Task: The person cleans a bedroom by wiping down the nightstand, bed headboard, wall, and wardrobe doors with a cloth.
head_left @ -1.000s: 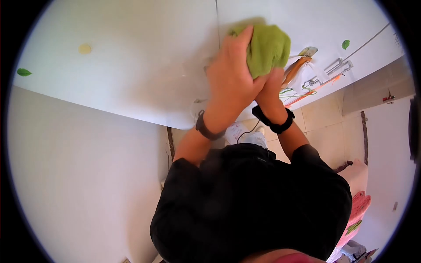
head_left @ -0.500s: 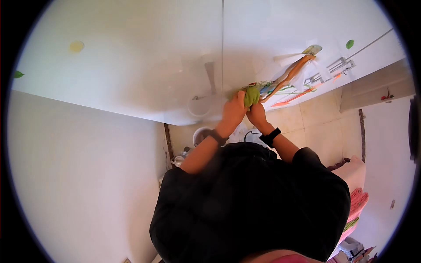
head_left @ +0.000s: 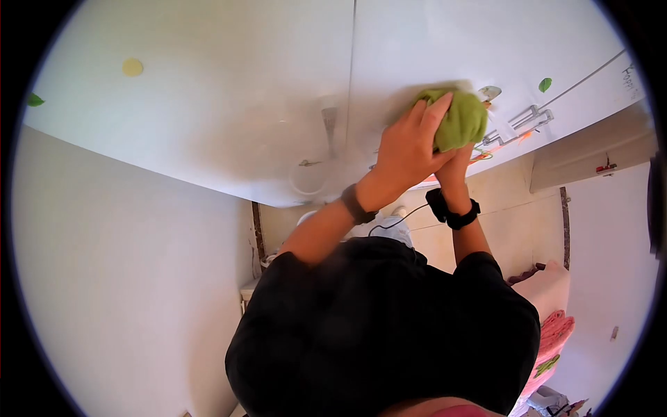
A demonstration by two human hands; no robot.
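Note:
A bunched green cloth (head_left: 461, 124) lies against the upright white panel (head_left: 229, 76), right of its vertical seam. My left hand (head_left: 410, 147) is wrapped over the cloth's left side, its fingers bent around it. From below, my right hand (head_left: 455, 168) grips the same cloth, and its fingers are mostly hidden behind it. The two hands touch at the cloth's lower edge. Dark bands circle both wrists.
A metal handle (head_left: 517, 127) and a green leaf sticker (head_left: 545, 85) are to the right. A round yellowish spot (head_left: 133, 67) marks the panel at left. Pink fabric (head_left: 556, 330) lies at lower right, beyond the tiled floor (head_left: 511, 219).
The hands and cloth first came down the panel toward my body, bunched small, then went back up and to the right. The cloth now looks larger and covers the hanging items near the handle.

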